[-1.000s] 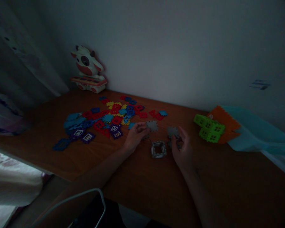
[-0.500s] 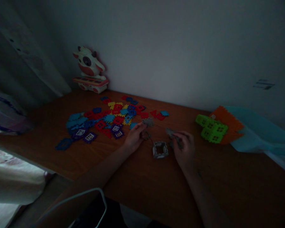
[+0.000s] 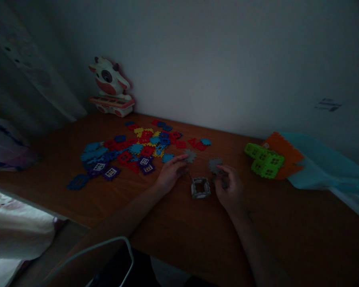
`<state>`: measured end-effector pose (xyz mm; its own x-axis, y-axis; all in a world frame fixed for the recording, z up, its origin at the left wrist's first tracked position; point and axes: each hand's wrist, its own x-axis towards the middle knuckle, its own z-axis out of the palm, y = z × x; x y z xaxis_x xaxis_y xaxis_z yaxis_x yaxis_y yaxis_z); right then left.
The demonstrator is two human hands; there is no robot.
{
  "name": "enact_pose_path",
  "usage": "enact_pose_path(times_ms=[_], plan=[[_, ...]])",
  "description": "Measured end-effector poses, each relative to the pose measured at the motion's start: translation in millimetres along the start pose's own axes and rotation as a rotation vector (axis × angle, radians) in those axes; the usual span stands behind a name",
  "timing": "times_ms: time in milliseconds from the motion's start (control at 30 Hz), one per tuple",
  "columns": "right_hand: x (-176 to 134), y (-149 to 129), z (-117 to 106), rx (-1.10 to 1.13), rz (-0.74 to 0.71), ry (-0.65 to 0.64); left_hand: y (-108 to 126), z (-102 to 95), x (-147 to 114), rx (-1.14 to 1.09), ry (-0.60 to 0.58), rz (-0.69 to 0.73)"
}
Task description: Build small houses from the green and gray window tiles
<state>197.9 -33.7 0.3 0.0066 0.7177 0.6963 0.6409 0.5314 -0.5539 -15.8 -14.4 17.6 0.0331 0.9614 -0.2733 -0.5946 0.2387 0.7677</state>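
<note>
Left hand (image 3: pixel 171 173): grip pinched on grey tile (image 3: pixel 190 155). Right hand (image 3: pixel 229 186): grip pinched on second tile (image 3: pixel 215 164). Grey box (image 3: pixel 200 194) between hands on bench (image 3: pixel 179 227); brushing wrist could knock it askew.

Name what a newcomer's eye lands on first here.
Probably the colorful toothed tiles, spread over the left of the table. Then the cow toy at the back left and the bright green model at the right. A small gray frame sits between left hand and right hand.
</note>
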Motion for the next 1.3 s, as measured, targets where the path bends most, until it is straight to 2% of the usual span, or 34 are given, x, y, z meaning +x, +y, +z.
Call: enact_pose_path(times_ms=[133,300,433,633,800,1033,1167,1300], plan=[[0,1,0,-0.02,-0.015,0.02,-4,-1.7,2,0.038,-0.051,0.015],[0,6,3,-0.03,0.007,0.054,-12,-5.1,3,0.157,-0.067,0.173],[-1,7,4,-0.017,0.042,0.11,-14,-4.4,2,0.173,-0.067,0.222],[1,7,2,-0.07,-0.075,0.047,-9,0.5,0,0.239,-0.087,0.208],[1,5,-2,-0.123,-0.062,0.05,-6,2.7,-4,0.358,-0.106,0.231],[-3,3,-1,-0.008,0.029,0.043,-7,1.0,-2,0.328,-0.058,0.221],[-2,2,0,-0.011,-0.013,0.012,-9,0.0,0,0.326,-0.052,0.208],[-1,2,0,-0.037,-0.007,0.084,-10,-0.1,0,0.292,-0.041,0.201]])
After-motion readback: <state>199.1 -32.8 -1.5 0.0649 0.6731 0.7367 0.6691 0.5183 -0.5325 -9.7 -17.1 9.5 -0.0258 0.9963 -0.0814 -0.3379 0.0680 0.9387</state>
